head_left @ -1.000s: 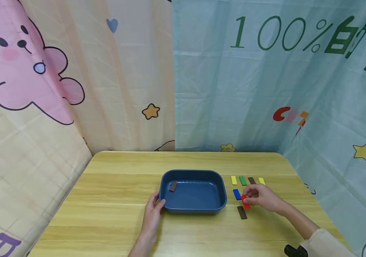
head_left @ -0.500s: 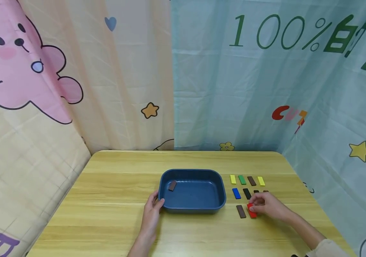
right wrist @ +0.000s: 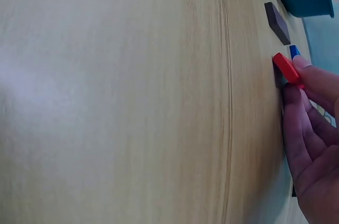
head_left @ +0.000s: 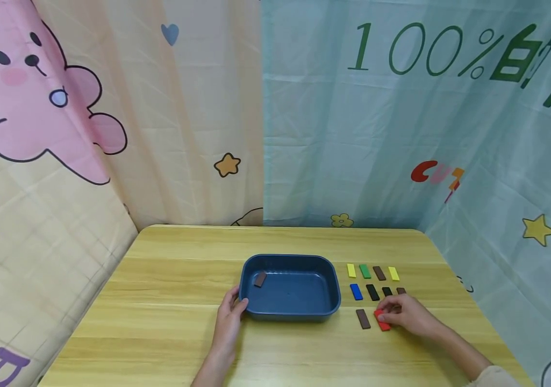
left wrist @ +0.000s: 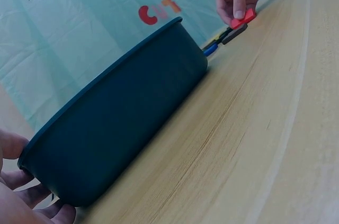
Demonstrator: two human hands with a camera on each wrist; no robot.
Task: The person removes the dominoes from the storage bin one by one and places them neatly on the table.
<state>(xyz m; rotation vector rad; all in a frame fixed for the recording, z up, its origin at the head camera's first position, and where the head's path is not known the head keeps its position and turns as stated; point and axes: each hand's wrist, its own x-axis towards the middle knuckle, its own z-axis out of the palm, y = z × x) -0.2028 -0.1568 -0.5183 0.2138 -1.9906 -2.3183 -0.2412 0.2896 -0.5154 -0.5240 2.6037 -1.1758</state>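
Note:
My right hand (head_left: 412,317) pinches a red rectangular block (head_left: 381,320) between thumb and fingertips, low over the table. A dark brown block (head_left: 363,319) lies just left of it. In the right wrist view, the red block (right wrist: 287,69) is tilted, its near end by the thumb. With the left hand (head_left: 229,325), I hold the left front corner of a dark blue rectangular bin (head_left: 292,317). The left wrist view shows the thumb at the bin's rim and the other fingers against its outer wall (left wrist: 116,113). Inside the bin lies one brown block (head_left: 260,279).
Behind the red block, several blocks form two rows on the wooden table (head_left: 169,279). The back row has a yellow block (head_left: 351,270) and a green block (head_left: 364,271); the nearer row has a blue block (head_left: 356,292) and a black block (head_left: 372,292). Printed curtains hang behind.
My right hand has moved the red block toward me and slightly right, from beside the blue block to beside the front brown one. The left hand and bin have stayed put.

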